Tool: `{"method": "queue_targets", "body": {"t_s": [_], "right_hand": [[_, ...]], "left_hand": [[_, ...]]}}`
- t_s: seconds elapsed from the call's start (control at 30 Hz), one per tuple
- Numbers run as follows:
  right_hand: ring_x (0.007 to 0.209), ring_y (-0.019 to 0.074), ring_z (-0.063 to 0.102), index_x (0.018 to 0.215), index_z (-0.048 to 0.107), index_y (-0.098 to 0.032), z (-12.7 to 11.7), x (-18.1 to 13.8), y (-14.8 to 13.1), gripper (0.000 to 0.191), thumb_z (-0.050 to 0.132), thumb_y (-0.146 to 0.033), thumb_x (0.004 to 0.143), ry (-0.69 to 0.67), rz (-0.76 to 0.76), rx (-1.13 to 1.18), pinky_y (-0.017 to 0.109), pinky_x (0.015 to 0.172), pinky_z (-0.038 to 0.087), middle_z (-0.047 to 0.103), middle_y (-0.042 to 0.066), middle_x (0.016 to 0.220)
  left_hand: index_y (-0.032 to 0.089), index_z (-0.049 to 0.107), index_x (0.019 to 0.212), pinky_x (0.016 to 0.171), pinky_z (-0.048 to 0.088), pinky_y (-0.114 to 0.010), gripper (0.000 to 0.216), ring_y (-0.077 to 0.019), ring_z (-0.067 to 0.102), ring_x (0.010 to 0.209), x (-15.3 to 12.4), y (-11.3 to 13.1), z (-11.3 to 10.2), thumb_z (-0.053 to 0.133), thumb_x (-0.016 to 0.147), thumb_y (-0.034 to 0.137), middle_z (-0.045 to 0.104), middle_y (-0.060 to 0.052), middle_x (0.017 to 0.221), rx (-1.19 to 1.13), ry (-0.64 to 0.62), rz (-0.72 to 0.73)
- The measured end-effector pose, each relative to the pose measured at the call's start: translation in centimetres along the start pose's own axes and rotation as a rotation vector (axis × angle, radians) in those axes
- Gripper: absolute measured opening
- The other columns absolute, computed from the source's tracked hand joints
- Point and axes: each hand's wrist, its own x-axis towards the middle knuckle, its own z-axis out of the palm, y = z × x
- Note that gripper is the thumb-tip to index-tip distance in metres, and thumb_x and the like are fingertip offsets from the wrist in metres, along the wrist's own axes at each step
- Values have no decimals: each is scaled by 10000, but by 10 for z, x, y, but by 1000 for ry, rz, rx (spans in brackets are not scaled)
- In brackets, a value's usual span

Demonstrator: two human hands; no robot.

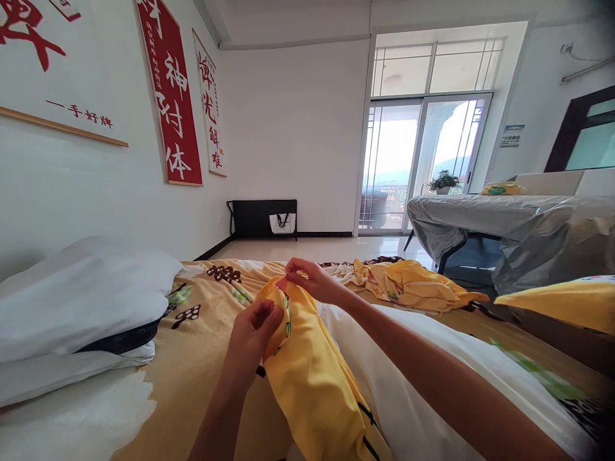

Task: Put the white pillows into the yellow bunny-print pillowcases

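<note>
A yellow fabric cover [317,378] with dark marks stretches from the front of the view up to my hands. My left hand [250,339] is closed, thumb and fingers pinching the left side of its edge. Further up, my right hand [307,280] is also closed and grips the top of the same edge. Between the hands, the folded edge shows a pinkish patch and a green-and-dark patterned strip. White bedding [413,352] lies beneath and to the right of the cover, under my right forearm. Whatever is inside the cover is hidden.
A patterned tan blanket [192,371] covers the bed. White pillows [86,294] are stacked at left. Crumpled yellow fabric [413,282] lies at the far side, and another yellow piece [562,304] at right. Beyond stands a plastic-covered table [480,211].
</note>
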Motion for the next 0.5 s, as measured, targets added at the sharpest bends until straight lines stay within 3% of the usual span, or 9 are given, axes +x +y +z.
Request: {"method": "queue_targets", "body": {"t_s": [0.1, 0.2, 0.33, 0.43, 0.5], "right_hand": [[724, 131, 483, 804, 507, -186, -3, 0, -2, 142, 481, -292, 895, 32, -20, -122, 293, 758, 351, 556, -8, 760], [785, 150, 503, 809, 515, -189, 2, -1, -6, 112, 476, -231, 905, 45, -2, -306, 347, 845, 302, 586, 1, 790], [871, 185, 501, 817, 525, -187, 10, -7, -13, 101, 472, -188, 902, 127, -7, -493, 366, 845, 295, 603, 38, 868], [864, 183, 514, 812, 542, -181, 14, -15, -22, 66, 515, -178, 872, 289, -42, -474, 352, 839, 331, 600, 49, 891], [793, 160, 530, 786, 565, -186, 15, -22, -27, 76, 553, -202, 859, 188, -79, -341, 312, 787, 376, 605, 30, 835]], "left_hand": [[166, 644, 787, 621, 474, -213, 279, -146, 610, 694, 6, -5, -6, 802, 586, 277, 631, -9, 709, -202, -62, -91], [177, 671, 789, 669, 522, -253, 342, -206, 660, 768, 11, -9, -6, 827, 488, 218, 680, -35, 731, -325, -23, -168], [184, 658, 757, 729, 551, -279, 344, -235, 670, 860, 16, -12, -5, 827, 479, 297, 700, -40, 777, -490, 17, -224], [181, 646, 776, 749, 554, -282, 339, -225, 669, 871, 20, -15, -6, 812, 510, 310, 698, -31, 789, -540, 9, -228], [175, 640, 771, 735, 552, -275, 335, -212, 670, 840, 21, -18, -7, 808, 519, 318, 690, -23, 773, -539, 17, -216]]}}
